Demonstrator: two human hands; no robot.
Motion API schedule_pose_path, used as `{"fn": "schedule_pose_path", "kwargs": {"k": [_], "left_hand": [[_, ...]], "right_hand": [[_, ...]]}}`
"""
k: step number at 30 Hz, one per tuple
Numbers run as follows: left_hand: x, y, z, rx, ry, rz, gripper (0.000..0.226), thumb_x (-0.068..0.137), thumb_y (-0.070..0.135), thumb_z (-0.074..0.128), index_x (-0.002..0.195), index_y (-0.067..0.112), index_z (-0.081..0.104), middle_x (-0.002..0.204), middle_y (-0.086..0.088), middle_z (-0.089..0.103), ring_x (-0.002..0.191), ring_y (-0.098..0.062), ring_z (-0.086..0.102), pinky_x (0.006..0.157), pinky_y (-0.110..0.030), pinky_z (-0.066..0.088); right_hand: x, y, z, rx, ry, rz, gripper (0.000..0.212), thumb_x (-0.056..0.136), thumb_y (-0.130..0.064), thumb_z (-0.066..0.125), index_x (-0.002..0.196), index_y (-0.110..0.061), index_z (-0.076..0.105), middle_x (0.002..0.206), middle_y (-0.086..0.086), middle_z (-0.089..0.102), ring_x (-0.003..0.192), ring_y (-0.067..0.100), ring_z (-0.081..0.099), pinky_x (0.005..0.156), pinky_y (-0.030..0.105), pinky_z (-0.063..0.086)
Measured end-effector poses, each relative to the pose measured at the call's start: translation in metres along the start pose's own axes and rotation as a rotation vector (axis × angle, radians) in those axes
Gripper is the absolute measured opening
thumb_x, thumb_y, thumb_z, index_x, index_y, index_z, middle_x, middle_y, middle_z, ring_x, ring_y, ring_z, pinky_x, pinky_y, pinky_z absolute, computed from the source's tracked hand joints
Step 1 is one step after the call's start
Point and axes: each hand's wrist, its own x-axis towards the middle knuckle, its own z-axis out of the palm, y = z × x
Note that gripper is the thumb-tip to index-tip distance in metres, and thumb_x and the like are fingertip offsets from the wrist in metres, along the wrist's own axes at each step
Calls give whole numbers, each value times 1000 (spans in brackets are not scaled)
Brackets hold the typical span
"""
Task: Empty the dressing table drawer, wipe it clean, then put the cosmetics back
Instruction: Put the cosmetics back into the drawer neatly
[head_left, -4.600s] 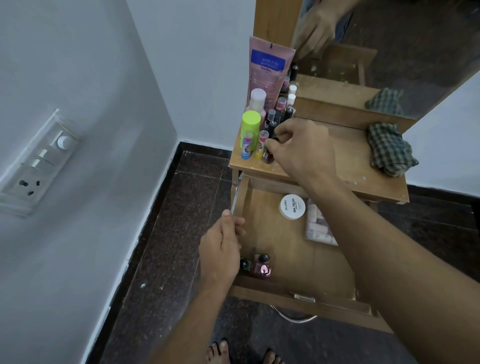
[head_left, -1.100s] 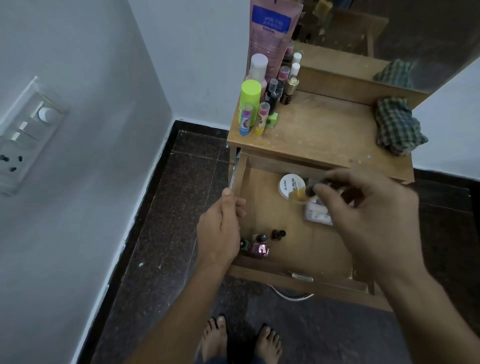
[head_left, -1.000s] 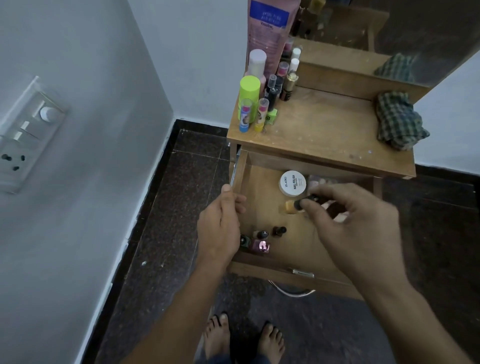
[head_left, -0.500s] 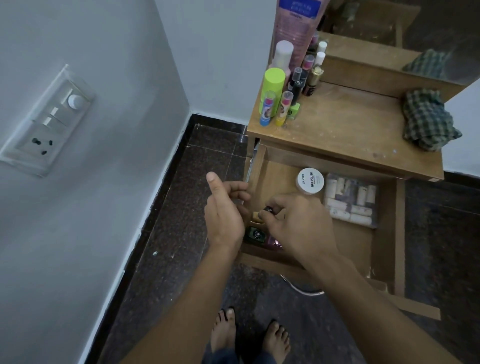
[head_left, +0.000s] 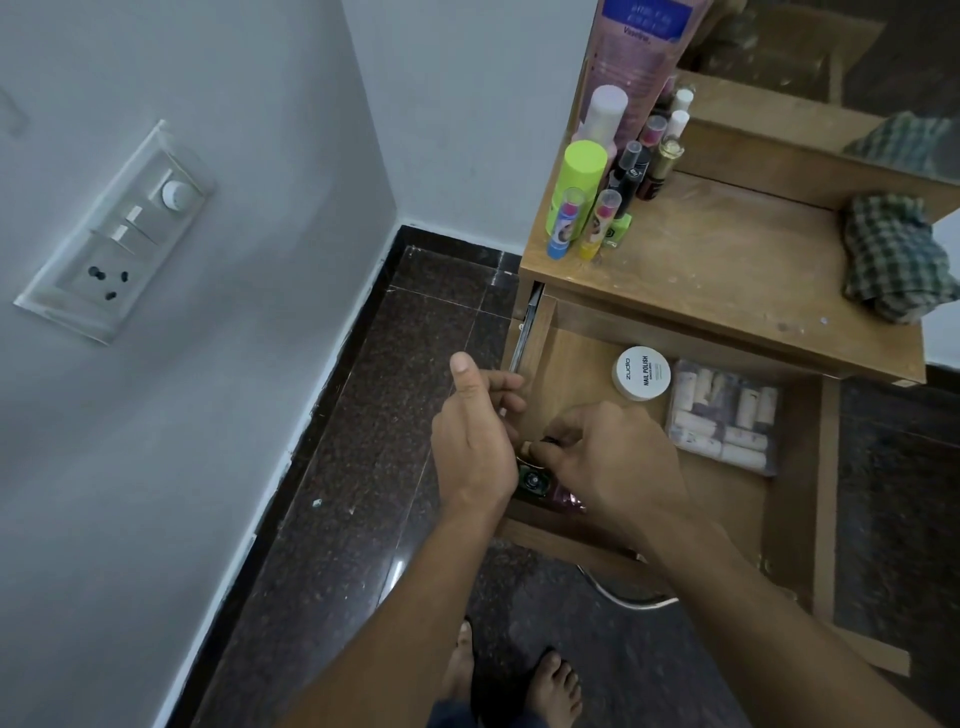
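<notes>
The wooden drawer (head_left: 727, 499) of the dressing table stands pulled out. My left hand (head_left: 475, 436) is closed on the drawer's left wall, thumb up. My right hand (head_left: 618, 462) reaches into the front left corner and pinches a small black-capped nail polish bottle (head_left: 549, 441), mostly hidden by my fingers. Just below it stand a green bottle (head_left: 532, 480) and a pink bottle (head_left: 566, 501). Further back in the drawer lie a white nail polish jar (head_left: 641, 372) and a clear pouch of rollers (head_left: 722, 415). Several cosmetics (head_left: 579, 176) stand on the tabletop's left.
A checked cloth (head_left: 898, 254) lies on the tabletop (head_left: 727, 260) at the right, under the mirror (head_left: 831, 52). A grey wall with a switch panel (head_left: 114, 234) is close on the left. My bare feet (head_left: 514, 670) stand on the dark floor below the drawer.
My right hand carried a small bottle from the tabletop down into the drawer's front left corner, beside the other small bottles. My left hand stayed on the drawer's left wall.
</notes>
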Motion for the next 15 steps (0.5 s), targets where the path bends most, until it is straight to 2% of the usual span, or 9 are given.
{"fn": "schedule_pose_path", "kwargs": {"k": [4,7,9,12,15], "left_hand": [[0,-3,0,-4,-2,8,80,98,65,5,87,25,73,76,5,71,61,-7,62,65,-27,47],[-1,-2,0,-4,-6,16,78,98,64,6,86,26,73,76,5,71,59,-8,62,63,-24,46],[-1,-3,0,4,-5,28,77,100,63,6,85,26,72,75,4,71,58,-7,62,61,-19,46],[-1,-4,2,8,-9,50,76,99,63,8,86,25,72,74,4,70,58,-6,61,58,-12,44],[-3,-3,3,22,-19,85,76,98,64,8,88,25,73,73,6,70,59,-6,62,58,-11,44]], "right_hand": [[-3,1,-7,17,-47,-46,24,87,-51,72,96,-29,77,88,-11,74,87,11,68,74,35,58],[1,1,-22,67,-4,-51,22,86,-47,73,95,-27,77,88,-12,75,84,11,69,78,39,59],[11,-1,-38,80,107,-86,20,87,-45,71,95,-28,78,89,-12,75,83,10,69,78,39,60],[33,-11,-77,167,365,-121,20,90,-39,70,105,-28,77,94,-11,74,84,11,67,77,37,58],[60,-28,-112,179,579,-152,17,90,-36,69,102,-27,76,89,-9,72,77,13,63,66,31,50]]}}
